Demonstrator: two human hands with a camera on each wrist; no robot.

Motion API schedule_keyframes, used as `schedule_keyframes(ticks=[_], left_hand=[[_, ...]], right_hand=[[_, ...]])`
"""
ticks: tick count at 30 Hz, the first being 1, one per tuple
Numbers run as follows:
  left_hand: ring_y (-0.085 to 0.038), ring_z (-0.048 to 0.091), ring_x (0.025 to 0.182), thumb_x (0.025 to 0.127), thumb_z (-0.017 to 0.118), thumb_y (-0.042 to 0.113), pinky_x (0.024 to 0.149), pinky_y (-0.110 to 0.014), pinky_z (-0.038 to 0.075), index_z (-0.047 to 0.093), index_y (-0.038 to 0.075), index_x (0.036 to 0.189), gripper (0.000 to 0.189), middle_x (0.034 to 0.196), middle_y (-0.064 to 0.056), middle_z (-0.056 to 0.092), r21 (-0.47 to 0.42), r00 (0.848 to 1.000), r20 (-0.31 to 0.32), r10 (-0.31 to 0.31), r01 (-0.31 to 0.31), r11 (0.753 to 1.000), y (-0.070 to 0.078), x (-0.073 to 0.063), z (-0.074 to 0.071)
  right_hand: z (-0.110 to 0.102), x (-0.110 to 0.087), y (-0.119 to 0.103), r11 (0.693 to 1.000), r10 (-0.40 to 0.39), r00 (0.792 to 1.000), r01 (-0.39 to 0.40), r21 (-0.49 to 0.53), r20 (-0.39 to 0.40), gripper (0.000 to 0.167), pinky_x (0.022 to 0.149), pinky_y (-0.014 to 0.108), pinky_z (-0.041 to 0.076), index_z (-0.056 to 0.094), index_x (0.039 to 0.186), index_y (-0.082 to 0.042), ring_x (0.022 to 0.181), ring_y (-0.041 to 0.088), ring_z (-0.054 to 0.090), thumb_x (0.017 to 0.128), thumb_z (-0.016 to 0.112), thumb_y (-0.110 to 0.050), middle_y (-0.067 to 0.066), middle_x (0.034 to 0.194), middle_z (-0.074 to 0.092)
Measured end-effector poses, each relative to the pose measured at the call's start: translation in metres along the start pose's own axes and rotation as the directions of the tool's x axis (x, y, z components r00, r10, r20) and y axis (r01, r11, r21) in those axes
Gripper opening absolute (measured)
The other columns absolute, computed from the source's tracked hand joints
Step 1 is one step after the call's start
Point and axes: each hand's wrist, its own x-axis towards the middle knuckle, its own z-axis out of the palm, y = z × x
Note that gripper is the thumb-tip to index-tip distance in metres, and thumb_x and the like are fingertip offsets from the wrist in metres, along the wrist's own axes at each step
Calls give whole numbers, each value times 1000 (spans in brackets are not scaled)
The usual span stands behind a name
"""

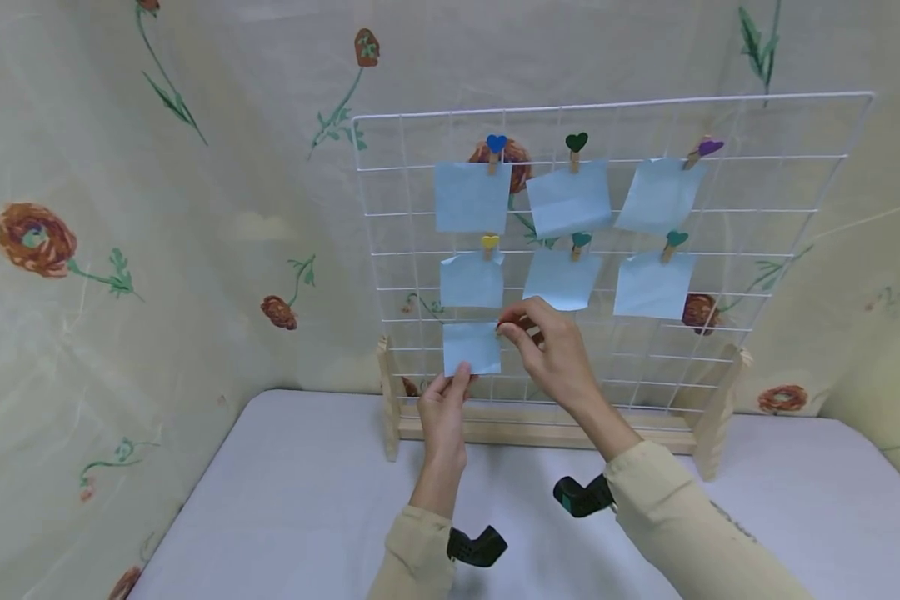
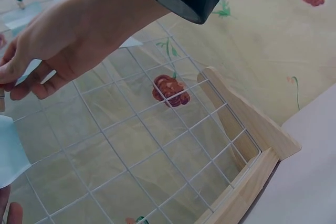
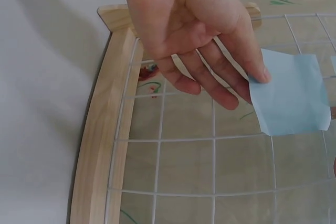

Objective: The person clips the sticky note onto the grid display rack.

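Note:
A blue square of paper [image 1: 471, 348] lies against the lower left of a white wire grid [image 1: 615, 106]. My left hand [image 1: 444, 417] pinches its bottom edge, thumb in front, as the right wrist view also shows, with the other fingers [image 3: 223, 98] extended behind. At the paper's top right corner, my right hand [image 1: 553, 354] pinches a small wooden clothespin [image 2: 2, 101], mostly hidden by the fingertips. Whether the clothespin grips the wire cannot be made out. Above hang two rows of blue papers, including one under a yellow-heart clothespin [image 1: 490, 244].
The grid stands in a wooden base [image 1: 525, 429] with upright side supports [image 1: 712, 425] on a white-covered table [image 1: 307, 500]. Blue, green and purple heart clothespins [image 1: 577, 143] hold the upper papers. Behind is a flower-patterned curtain [image 1: 217, 208]. Black cameras [image 1: 478, 547] sit on both wrists.

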Motion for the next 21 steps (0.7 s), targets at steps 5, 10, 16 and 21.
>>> schedule_keyframes(ticks=[5, 10, 16, 21], left_hand=[[-10, 60, 100, 86, 67, 37, 103, -43, 40, 68, 3, 104, 39, 93, 0, 73, 14, 1000, -1, 4, -4, 1000, -1, 0, -1], [-12, 59, 101, 86, 67, 39, 101, -37, 40, 69, 4, 103, 39, 94, -1, 73, 55, 1000, -9, 3, -3, 998, 1, -1, -1], [-14, 62, 106, 87, 66, 37, 105, -43, 41, 68, 4, 107, 38, 101, -7, 73, 67, 1000, -7, 4, -3, 998, 1, -1, -1], [-13, 64, 99, 85, 68, 38, 104, -45, 42, 70, 3, 104, 39, 96, -7, 73, 64, 1000, -8, -9, 9, 998, 0, -1, 0]], right_hand=[[3, 1, 2, 1000, -5, 1000, 5, 7, -24, 11, 64, 31, 54, 64, 99, -4, 78, 18, 65, 88, 65, -8, 6, 90, 66], [6, 4, 4, 1000, -2, 998, 2, 4, -58, 12, 74, 34, 55, 64, 98, -2, 80, 19, 66, 88, 64, -8, 7, 90, 67], [11, 6, 4, 1000, 8, 997, -9, -15, -71, 11, 73, 33, 55, 66, 97, -3, 80, 18, 66, 88, 64, -9, 7, 89, 68], [16, 7, 5, 1000, -14, 997, 14, -12, -78, 8, 67, 30, 55, 65, 95, -4, 75, 17, 66, 88, 64, -8, 7, 88, 67]])
